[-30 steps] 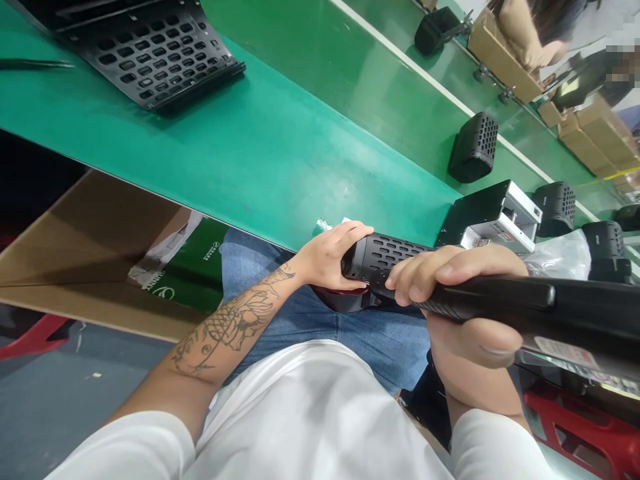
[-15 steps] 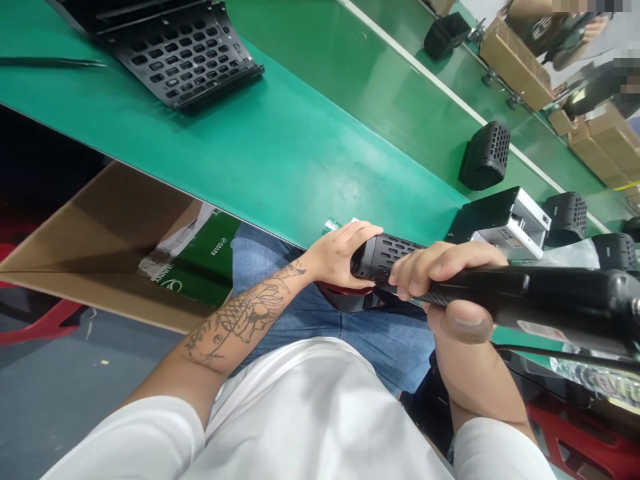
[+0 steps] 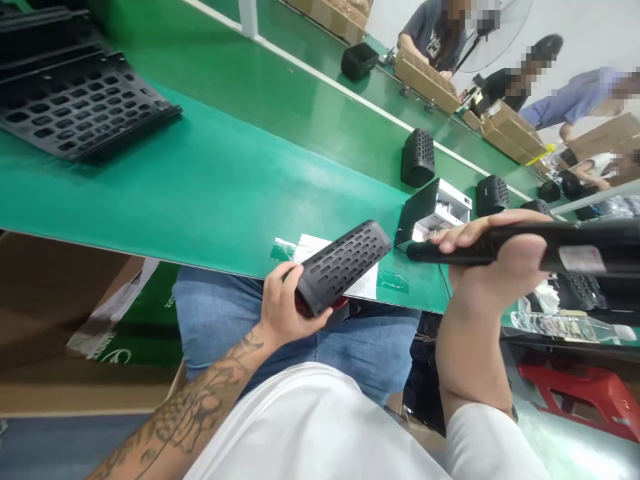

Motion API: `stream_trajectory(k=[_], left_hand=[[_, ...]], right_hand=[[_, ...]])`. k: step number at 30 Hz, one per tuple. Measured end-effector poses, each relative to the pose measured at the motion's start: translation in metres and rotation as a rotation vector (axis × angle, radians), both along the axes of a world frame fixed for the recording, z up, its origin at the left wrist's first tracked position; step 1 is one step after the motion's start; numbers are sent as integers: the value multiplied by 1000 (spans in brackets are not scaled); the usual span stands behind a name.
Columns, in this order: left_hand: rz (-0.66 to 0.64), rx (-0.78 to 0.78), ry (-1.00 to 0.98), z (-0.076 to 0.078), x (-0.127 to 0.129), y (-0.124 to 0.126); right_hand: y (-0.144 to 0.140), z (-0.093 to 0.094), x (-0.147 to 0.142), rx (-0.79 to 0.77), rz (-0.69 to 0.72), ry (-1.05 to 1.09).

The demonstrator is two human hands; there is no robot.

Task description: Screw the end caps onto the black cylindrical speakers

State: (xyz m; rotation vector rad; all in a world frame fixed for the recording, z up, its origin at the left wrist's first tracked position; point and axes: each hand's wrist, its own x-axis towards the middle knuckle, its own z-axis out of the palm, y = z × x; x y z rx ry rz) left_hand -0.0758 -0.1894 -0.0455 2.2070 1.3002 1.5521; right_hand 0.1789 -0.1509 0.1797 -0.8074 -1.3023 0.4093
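Note:
My left hand (image 3: 283,308) grips the near end of a black perforated speaker-like bar (image 3: 345,264), which tilts up to the right over the green bench edge (image 3: 210,200). A red part shows under the bar by my palm. My right hand (image 3: 493,263) is closed around a long black tool (image 3: 550,245) held level, its tip pointing left and a short gap from the bar's far end. A taped white paper (image 3: 320,250) lies on the bench beneath the bar.
A black slotted tray (image 3: 75,107) lies at the far left. Several black perforated units (image 3: 418,157) and a small black-and-white box (image 3: 433,210) sit on the conveyor. People work with cardboard boxes (image 3: 425,79) across the line. A red stool (image 3: 575,393) stands lower right.
The tool and the bar have come apart: my left hand shifted to the bar's near end and tilted it up, while my right hand lifted the tool to the right. The view swung upward.

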Motion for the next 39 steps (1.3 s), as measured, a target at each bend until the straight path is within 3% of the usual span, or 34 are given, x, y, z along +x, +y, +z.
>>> stream_trajectory(k=[3, 5, 10, 13, 17, 20, 22, 24, 28, 30, 36, 39], left_hand=[[-62, 88, -26, -16, 11, -36], [-130, 175, -8, -22, 20, -52], [-237, 189, 52, -11, 47, -70], [-363, 251, 112, 12, 60, -61], [-547, 377, 315, 65, 65, -16], [-708, 179, 647, 103, 63, 28], [-749, 45, 775, 118, 65, 49], [-691, -21, 865, 122, 70, 59], [-313, -111, 934, 118, 86, 53], [-199, -165, 932, 115, 91, 49], [-179, -203, 948, 115, 93, 49], [-176, -191, 957, 115, 93, 49]], right_hand=[[23, -13, 52, 19, -376, -17], [36, -27, 80, 5, -511, -33], [38, -53, 111, -3, -511, 29], [27, -54, 112, -44, -425, 70], [16, -40, 105, -65, -397, 106], [4, -26, 95, 1, -379, 145], [-7, -17, 90, 44, -318, 151], [-22, -10, 86, 79, -256, 146], [-49, 3, 75, 46, 10, -13], [-56, 5, 63, -1, 134, -70], [-46, -14, 29, -73, 288, 18], [-37, -25, 23, -86, 250, 45]])
